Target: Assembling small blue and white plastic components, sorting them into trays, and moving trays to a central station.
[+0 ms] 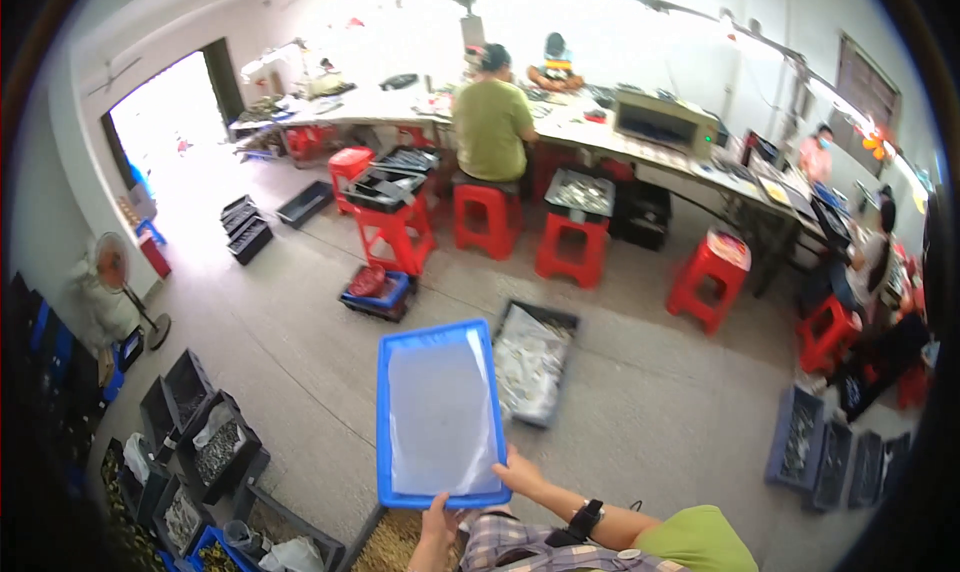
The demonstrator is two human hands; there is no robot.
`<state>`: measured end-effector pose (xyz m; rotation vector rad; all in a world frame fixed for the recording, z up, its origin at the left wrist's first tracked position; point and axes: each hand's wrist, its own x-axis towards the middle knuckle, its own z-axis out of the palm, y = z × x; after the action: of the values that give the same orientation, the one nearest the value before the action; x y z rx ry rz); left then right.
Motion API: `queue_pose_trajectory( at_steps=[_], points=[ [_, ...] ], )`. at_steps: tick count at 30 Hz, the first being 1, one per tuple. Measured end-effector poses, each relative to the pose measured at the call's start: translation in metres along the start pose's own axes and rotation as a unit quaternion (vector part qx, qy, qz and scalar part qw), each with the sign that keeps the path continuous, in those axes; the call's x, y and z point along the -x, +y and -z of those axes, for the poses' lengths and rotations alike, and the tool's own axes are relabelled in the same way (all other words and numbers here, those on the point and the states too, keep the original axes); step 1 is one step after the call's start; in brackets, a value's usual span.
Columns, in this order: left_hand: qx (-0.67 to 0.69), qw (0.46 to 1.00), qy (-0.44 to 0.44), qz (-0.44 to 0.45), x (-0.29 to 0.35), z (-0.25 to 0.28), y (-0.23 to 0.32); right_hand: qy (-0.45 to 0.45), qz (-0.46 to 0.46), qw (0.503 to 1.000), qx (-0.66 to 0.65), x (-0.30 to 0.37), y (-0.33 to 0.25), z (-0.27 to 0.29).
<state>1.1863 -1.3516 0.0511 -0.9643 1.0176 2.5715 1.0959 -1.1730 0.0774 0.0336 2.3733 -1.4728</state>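
A shallow blue plastic tray [384, 422] is held out in front of me, with a pale translucent sheet [440, 412] lying flat in it. My left hand [438, 524] grips the near edge of the tray. At its right side, close to the near corner, my right hand [517, 474] is closed on the rim. Beyond the tray, on the floor, stands a dark crate [566, 357] of small metal parts, partly covered by clear plastic. Below my hands a bin of tan granules [390, 544] shows in part.
Dark bins of metal parts [215, 447] crowd the lower left, near a standing fan [112, 262]. Red stools [575, 247] line a long workbench [640, 150], where a person in a green shirt [490, 122] sits. More grey bins [798, 437] stand at the right, near other seated people.
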Motion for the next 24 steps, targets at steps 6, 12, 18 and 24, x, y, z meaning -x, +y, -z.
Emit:
queue_pose_trajectory(
  at_steps=[6,12,18,24],
  points=[
    [-0.007,0.996,0.065,-0.058,-0.116,0.043,0.139,-0.31,0.007,0.943,0.117,-0.166,-0.089,-0.023],
    [0.055,0.976,0.205,-0.054,-0.166,0.081,0.262,-0.23,0.037,0.97,0.073,-0.324,-0.159,-0.042],
    [0.092,0.95,0.291,-0.061,-0.264,0.156,0.384,-0.211,0.016,0.975,0.073,-0.534,-0.198,-0.105],
    [0.121,0.935,0.311,-0.118,-0.345,0.23,0.551,-0.231,0.148,0.947,0.168,-0.72,-0.366,-0.221]
  ],
)
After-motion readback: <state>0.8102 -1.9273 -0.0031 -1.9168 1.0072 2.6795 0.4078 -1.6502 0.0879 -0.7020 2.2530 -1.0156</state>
